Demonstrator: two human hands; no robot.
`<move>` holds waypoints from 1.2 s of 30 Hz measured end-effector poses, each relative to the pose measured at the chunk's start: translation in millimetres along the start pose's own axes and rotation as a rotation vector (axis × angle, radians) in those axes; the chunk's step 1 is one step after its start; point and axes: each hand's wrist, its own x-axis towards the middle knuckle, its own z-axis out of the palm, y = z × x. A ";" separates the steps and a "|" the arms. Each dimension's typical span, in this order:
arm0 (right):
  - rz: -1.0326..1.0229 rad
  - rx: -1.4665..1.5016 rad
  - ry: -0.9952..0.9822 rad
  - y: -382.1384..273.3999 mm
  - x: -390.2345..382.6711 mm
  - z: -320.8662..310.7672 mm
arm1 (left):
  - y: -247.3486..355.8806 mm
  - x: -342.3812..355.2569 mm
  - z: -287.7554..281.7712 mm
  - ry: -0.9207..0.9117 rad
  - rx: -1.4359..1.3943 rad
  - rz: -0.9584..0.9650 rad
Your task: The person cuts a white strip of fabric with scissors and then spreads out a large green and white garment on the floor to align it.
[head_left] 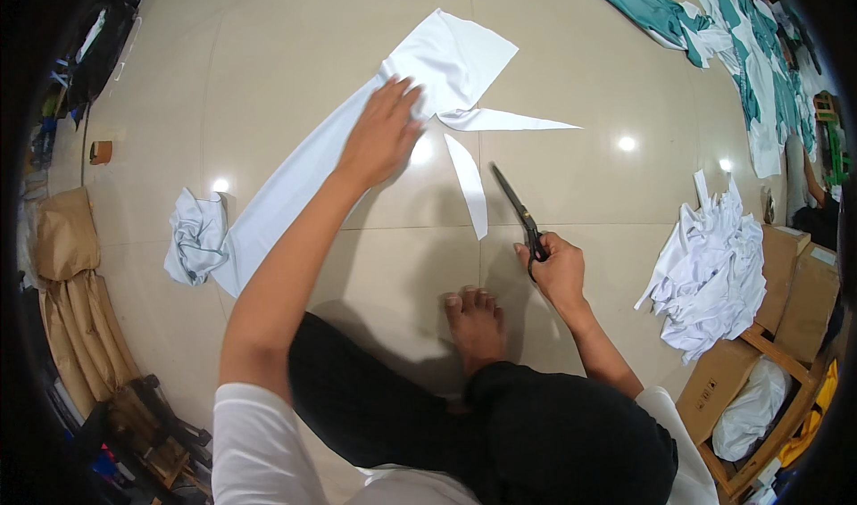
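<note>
Pressing my left hand (382, 135) flat on the long white cloth (357, 139), I have my fingers spread across it near its far, wider end, where the fabric folds over on itself. It runs slantwise over the pale tiled floor (295, 41), down toward a crumpled bunch of white fabric (196, 237) at my left. My right hand (558, 269) is wrapped around the handles of the black scissors (520, 215), fingers curled tight through the loops; the blades lie together (as far as I can see) and point away from me along the floor. Two cut-off white slivers lie between my hands: a curved strip (470, 184) just beside the blades and a long pointed triangle (509, 121) touching the cloth's edge. My bare foot (475, 322) rests near the scissors hand. A heap of white scraps (710, 273) sits off to my right by cardboard boxes (794, 300).
</note>
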 end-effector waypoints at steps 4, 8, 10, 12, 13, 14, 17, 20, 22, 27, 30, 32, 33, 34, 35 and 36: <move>-0.240 -0.104 -0.039 1.4 -2.0 2.7 | 22.6 76.3 60.1 0.001 0.066 -0.060; -0.238 -0.160 -0.122 10.4 -22.1 7.4 | 37.8 102.4 93.5 -0.097 0.192 -0.077; -0.149 -0.137 -0.180 18.2 -38.4 3.2 | 46.8 94.2 107.6 -0.067 0.193 0.026; -0.105 -0.133 -0.189 29.1 -57.7 -1.8 | 60.3 85.2 115.8 -0.102 0.187 0.114; -0.094 -0.125 -0.177 38.6 -70.0 -3.7 | 67.5 81.7 117.4 -0.130 0.163 0.161; -0.084 -0.118 -0.166 51.9 -84.0 -3.7 | 75.1 77.7 119.0 -0.158 0.139 0.208; 0.006 -0.137 -0.157 85.8 -127.9 -3.8 | 99.0 64.8 129.7 -0.177 0.054 0.255; 0.032 -0.166 -0.168 71.4 -146.1 28.6 | 133.1 55.9 138.2 -0.191 0.016 0.251; -0.123 -0.192 -0.179 7.0 -134.9 89.5 | 162.0 52.7 157.3 -0.177 -0.007 0.254; -0.195 -0.152 -0.214 -22.2 -137.1 107.7 | 217.6 47.2 184.0 -0.246 -0.187 0.236; -0.014 -0.058 -0.221 32.6 -165.3 54.8 | 236.0 45.0 178.3 -0.209 -0.440 0.302; 0.138 0.030 -0.231 70.5 -187.0 12.9 | 224.5 34.6 160.6 0.023 -0.503 0.354; 0.202 0.079 -0.245 83.0 -190.8 -2.1 | 213.8 28.1 153.7 0.111 -0.468 0.259; 0.272 0.120 -0.240 96.4 -195.8 -17.4 | 204.1 21.0 154.5 0.216 -0.413 0.214; 0.287 0.174 -0.273 99.2 -186.7 -24.1 | 177.4 8.1 146.0 0.261 -0.310 0.084; 0.343 0.222 -0.260 108.9 -186.8 -33.3 | 178.4 2.7 134.0 0.204 -0.151 0.005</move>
